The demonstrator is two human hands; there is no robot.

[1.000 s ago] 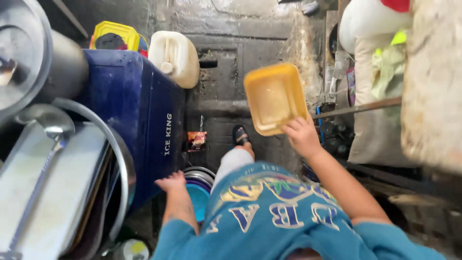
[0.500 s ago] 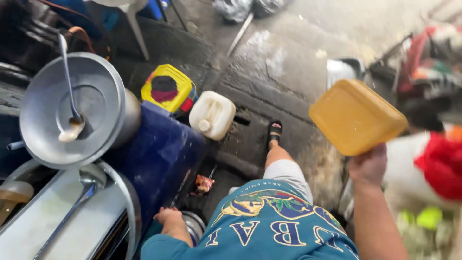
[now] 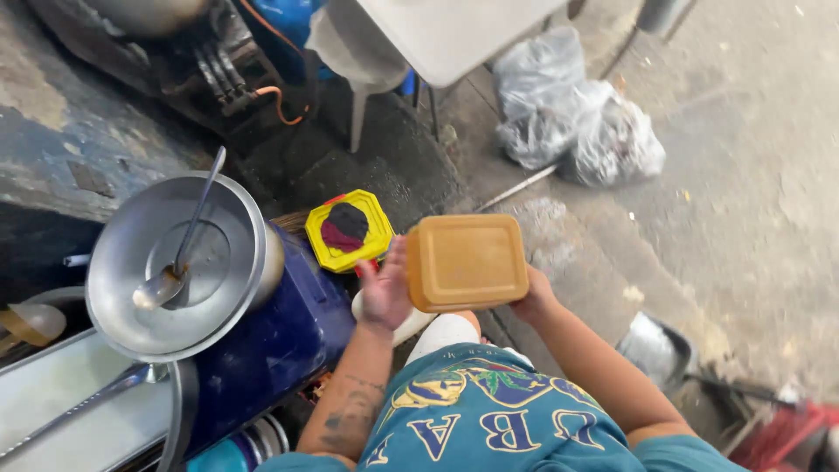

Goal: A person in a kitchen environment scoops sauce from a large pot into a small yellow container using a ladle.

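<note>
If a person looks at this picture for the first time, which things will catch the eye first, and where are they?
In the middle, the yellow rectangular container stands out, held between the left hand and the right hand. To its left sits a large metal lid with a ladle resting on it, over a dark blue cooler. Behind the container a yellow-lidded jug stands on the ground, and grey plastic bags lie at upper right.
</note>
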